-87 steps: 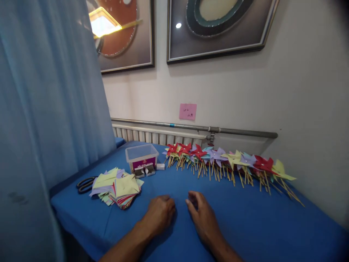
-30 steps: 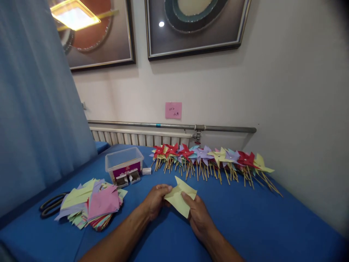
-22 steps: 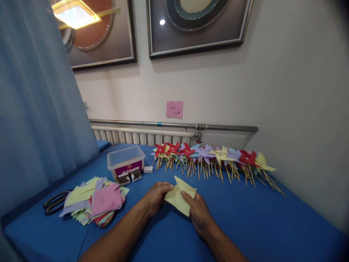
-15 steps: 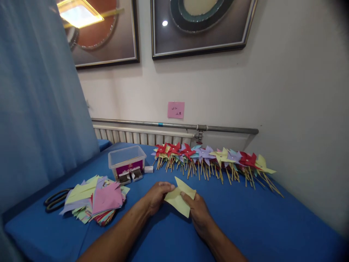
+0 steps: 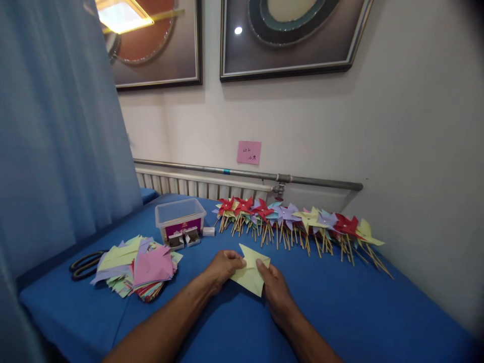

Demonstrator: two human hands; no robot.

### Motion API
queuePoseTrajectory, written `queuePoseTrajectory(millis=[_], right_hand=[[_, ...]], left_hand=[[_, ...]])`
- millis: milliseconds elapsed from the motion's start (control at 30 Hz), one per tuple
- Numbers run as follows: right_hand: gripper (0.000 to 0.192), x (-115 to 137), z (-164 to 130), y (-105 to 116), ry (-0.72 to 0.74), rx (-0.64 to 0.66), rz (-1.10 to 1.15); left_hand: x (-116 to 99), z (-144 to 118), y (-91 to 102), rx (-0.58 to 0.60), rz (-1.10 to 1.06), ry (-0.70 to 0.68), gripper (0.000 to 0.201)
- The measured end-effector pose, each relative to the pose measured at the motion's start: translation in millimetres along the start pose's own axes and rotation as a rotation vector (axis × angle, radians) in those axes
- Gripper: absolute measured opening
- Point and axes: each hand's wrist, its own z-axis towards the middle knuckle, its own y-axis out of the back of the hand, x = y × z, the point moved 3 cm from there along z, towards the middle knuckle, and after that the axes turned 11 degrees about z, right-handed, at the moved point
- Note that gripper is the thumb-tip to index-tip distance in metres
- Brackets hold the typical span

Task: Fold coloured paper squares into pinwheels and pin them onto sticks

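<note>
A pale yellow sheet of paper, creased and with a notch in its upper left edge, is held just above the blue table. My left hand pinches its left side between thumb and fingers. On the other side my right hand grips it, thumb on top and the fingers hidden underneath. Left of my hands lies a pile of coloured paper squares, a pink one and a yellow one uppermost. The black handles of a pair of scissors stick out beside that pile.
A clear plastic box stands behind the pile, with small open boxes of dark bits before it. Finished paper pinwheels on sticks lie in a row along the back of the blue table. A blue curtain hangs at the left.
The view has shifted slightly, so the background sits a little further right. My right thumb has moved up the paper, which now looks flatter. Both hands keep hold of it.
</note>
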Motion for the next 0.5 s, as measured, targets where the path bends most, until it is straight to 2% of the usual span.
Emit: queuePoseTrajectory(millis=[267,500], right_hand=[[0.054,2.4,-3.6,0.4,0.065,-0.016,-0.085],[0.049,9.2,-2.9,1.6,0.097,-0.077,-0.206]], left_hand=[[-6.2,-4.7,-3.3,-0.024,-0.060,-0.006,0.036],[-2.5,-3.3,-7.3,-0.002,-0.043,0.011,0.037]])
